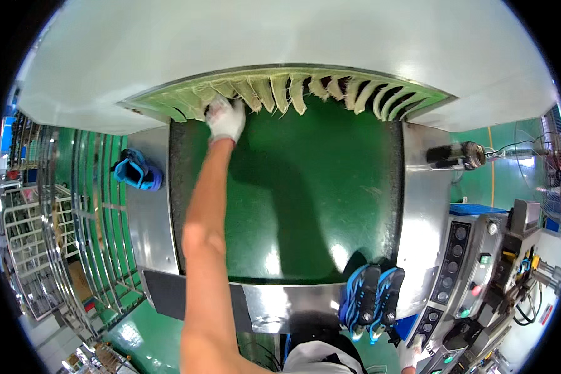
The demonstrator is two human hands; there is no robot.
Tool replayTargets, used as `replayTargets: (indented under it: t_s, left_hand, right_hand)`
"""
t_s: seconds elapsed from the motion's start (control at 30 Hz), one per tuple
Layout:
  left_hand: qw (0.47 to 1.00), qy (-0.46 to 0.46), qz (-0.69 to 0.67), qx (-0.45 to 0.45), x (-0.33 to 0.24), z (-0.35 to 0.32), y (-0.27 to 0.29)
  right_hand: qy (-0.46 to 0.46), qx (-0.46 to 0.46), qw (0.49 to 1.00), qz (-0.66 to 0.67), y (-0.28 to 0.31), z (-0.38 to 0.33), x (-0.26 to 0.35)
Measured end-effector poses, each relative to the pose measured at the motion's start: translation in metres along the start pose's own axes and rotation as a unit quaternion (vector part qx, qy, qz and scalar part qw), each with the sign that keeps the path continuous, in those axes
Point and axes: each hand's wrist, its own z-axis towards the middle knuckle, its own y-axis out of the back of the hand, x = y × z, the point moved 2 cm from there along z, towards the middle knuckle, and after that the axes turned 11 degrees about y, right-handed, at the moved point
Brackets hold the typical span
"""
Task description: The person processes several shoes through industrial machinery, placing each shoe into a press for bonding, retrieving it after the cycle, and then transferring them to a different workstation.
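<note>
My left hand (225, 119), in a white glove, reaches across the green conveyor belt (299, 206) to the frayed pale strip curtain (280, 90) hanging over the machine's opening. Its fingertips are among the strips, so what they touch or hold is hidden. At the lower right, my right hand (410, 353), also in a whitish glove, is small and partly cut off beside the control panel (452, 268); its fingers are unclear. Two blue and black shoes (360, 296) stand side by side on the metal edge at the belt's near right corner.
A blue shoe (137, 171) rests on the left metal ledge (149, 218). Over the far side spans the white machine housing (280, 34). A dark cylinder (456, 156) lies on the right ledge. Metal racks (87, 218) stand at left, and a dark mat (165, 296) covers the near left edge.
</note>
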Motion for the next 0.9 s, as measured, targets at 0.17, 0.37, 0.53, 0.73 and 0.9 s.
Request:
replayTargets:
  t_s: [0.17, 0.37, 0.53, 0.73, 0.9]
  left_hand:
    - [0.986, -0.030, 0.091, 0.133, 0.020, 0.156, -0.013]
    - [0.995, -0.055, 0.065, 0.056, 0.040, 0.174, -0.044]
    - [0.994, -0.112, 0.002, -0.006, 0.054, 0.101, -0.011]
    - [0.962, -0.237, -0.133, 0.006, 0.024, -0.117, 0.069]
    - [0.948, -0.245, -0.152, 0.137, 0.034, -0.230, 0.110]
  right_hand:
    - [-0.048, 0.114, 0.992, -0.022, -0.033, -0.054, 0.014]
    - [-0.118, 0.146, 0.973, 0.137, -0.046, -0.062, 0.015]
    - [-0.146, 0.142, 0.951, 0.235, -0.052, -0.059, 0.036]
    - [-0.122, 0.031, 0.939, 0.320, -0.096, -0.061, 0.004]
    - [-0.018, -0.029, 0.910, 0.414, 0.023, -0.047, 0.118]
